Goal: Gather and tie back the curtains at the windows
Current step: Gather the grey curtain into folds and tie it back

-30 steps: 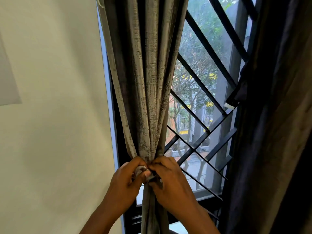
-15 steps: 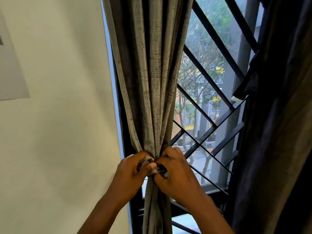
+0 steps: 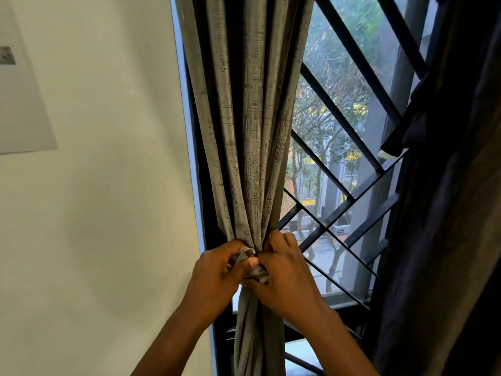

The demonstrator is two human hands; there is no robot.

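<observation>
A grey textured curtain [image 3: 252, 126] hangs gathered into a narrow bunch at the window's left edge. A strip of the same grey fabric, the tie-back [image 3: 249, 263], wraps the bunch at waist height. My left hand [image 3: 217, 275] pinches the tie-back from the left, thumb on top. My right hand [image 3: 284, 272] grips it from the right, fingers curled around the bunch. Both hands touch at the knot. Below them the curtain tail [image 3: 252, 335] drops straight down.
A dark metal window grille [image 3: 349, 164] with diagonal bars stands behind the curtain. A second, darker curtain [image 3: 447, 213] hangs loose at the right. A pale wall [image 3: 95, 213] with a paper sheet [image 3: 19, 104] fills the left.
The view has shifted so curtain and hands sit further right and slightly higher. Both hands stay clamped on the tie-back, fingers working closer together at the knot.
</observation>
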